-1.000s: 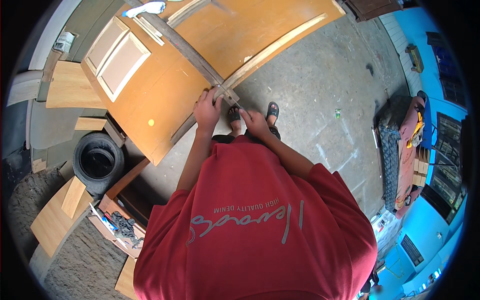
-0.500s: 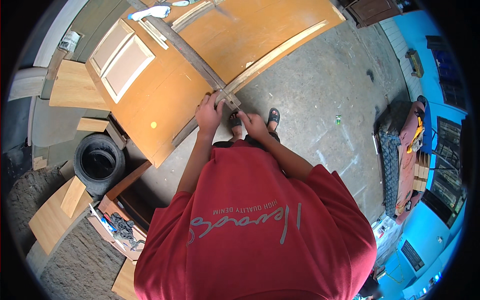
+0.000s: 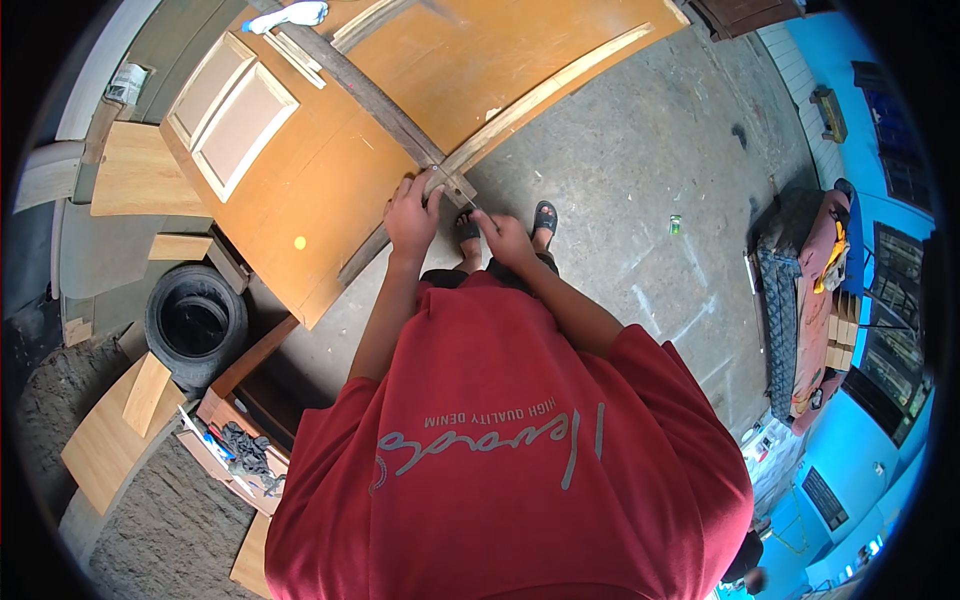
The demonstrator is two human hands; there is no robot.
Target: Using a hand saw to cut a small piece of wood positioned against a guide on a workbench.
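Observation:
A long grey-brown wooden beam (image 3: 385,118) lies across an orange-brown wooden panel (image 3: 330,190), its near end jutting past the panel's edge. My left hand (image 3: 410,218) is closed around the wood beside that end, thumb on the near side. In my right hand (image 3: 508,240), just right of the beam end, is a thin, dark, rod-like tool (image 3: 472,203). It points up and left onto the wood; its kind is too small to make out. A pale wooden strip (image 3: 550,100) runs along the panel's right edge and meets the beam near my hands.
Two framed small panels (image 3: 243,130) and a white-and-blue bottle-like item (image 3: 290,17) rest on the big panel. Tires (image 3: 197,325) stand at left, near loose boards (image 3: 120,440). Below my hands are my sandaled feet (image 3: 544,222). A padded stack (image 3: 790,300) is at right.
The view has shifted slightly, moving the panel a little left and up. Both hands stay at the beam end, and the thin tool shows more clearly over the wood.

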